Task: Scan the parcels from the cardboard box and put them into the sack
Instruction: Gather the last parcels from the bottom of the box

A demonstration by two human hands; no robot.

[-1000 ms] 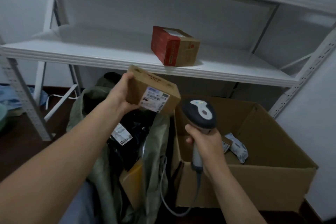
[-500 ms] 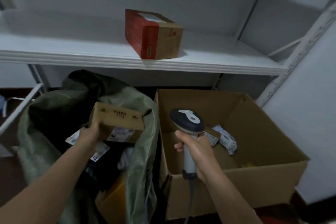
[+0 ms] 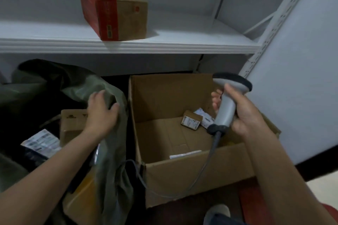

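The green sack (image 3: pixel 54 82) stands open at the left, with a brown parcel (image 3: pixel 73 124) lying inside it beside a dark parcel with a white label (image 3: pixel 42 142). My left hand (image 3: pixel 101 113) hovers over the sack's right rim, fingers apart, holding nothing, just right of the brown parcel. The open cardboard box (image 3: pixel 182 170) sits to the right of the sack. In its far right corner lie a small brown parcel (image 3: pixel 191 122) and a white parcel (image 3: pixel 205 118). My right hand (image 3: pixel 247 115) grips a grey barcode scanner (image 3: pixel 228 100) above the box's right side.
A white shelf (image 3: pixel 182 45) runs above the sack and box, carrying a red and brown box (image 3: pixel 117 11). The scanner's cable (image 3: pixel 206 166) hangs down the front of the cardboard box. A white paper slip (image 3: pixel 184 154) lies on the box floor. A white wall panel stands at the right.
My left hand lowered the brown parcel into the sack and let go of it. My right hand moved the scanner to the right, over the box.
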